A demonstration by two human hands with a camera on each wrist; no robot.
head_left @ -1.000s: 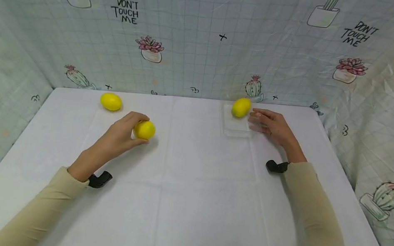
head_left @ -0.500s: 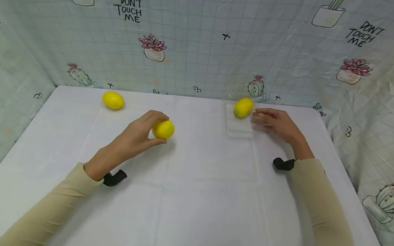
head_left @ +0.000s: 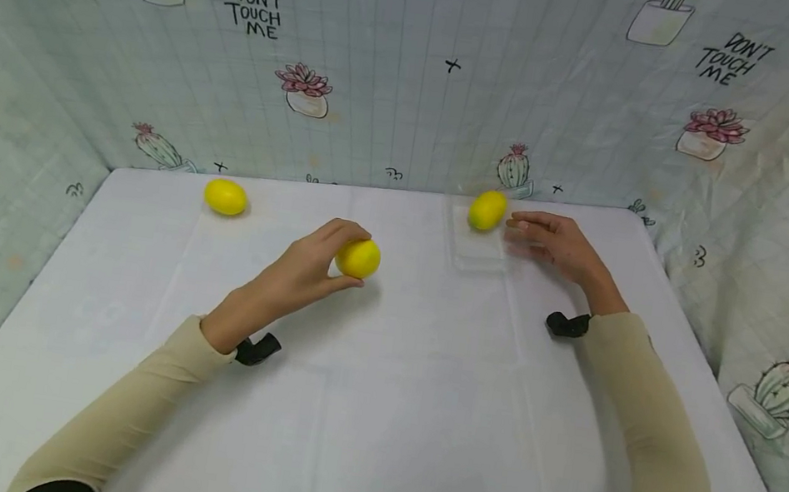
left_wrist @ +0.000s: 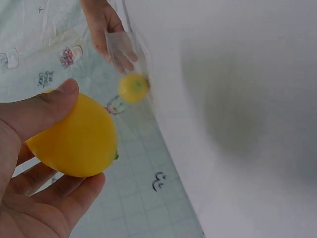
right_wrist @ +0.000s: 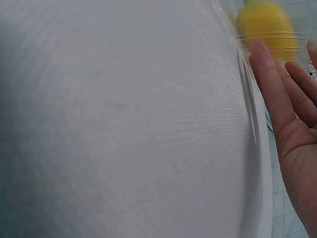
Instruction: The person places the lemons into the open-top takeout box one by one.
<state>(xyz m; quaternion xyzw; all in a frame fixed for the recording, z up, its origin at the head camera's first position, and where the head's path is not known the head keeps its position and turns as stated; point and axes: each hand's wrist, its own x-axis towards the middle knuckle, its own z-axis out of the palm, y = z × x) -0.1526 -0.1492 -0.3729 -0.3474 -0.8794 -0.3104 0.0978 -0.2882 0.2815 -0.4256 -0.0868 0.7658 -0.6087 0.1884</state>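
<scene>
Between thumb and fingers, my left hand (head_left: 304, 267) holds a yellow lemon (head_left: 358, 258) above the middle of the table; its small green tip shows in the left wrist view. A second lemon (head_left: 487, 210) sits in a clear plastic container (head_left: 476, 259) near the back edge, right of centre. At the container's right side is my right hand (head_left: 556, 248), its fingers (right_wrist: 271, 84) extended along the clear wall. In the right wrist view the lemon inside shows through the ribbed plastic. A third lemon (head_left: 226, 196) lies at the back left of the table.
A white cloth covers the table (head_left: 401, 415). Behind it and at both sides hangs a pale curtain (head_left: 386, 93) printed with cacti and words. Black camera mounts (head_left: 567, 325) stick out from both wrists.
My left hand has moved to the right across the table with its lemon, toward the container. The right hand stays beside the container, and the other two lemons stay in place.
</scene>
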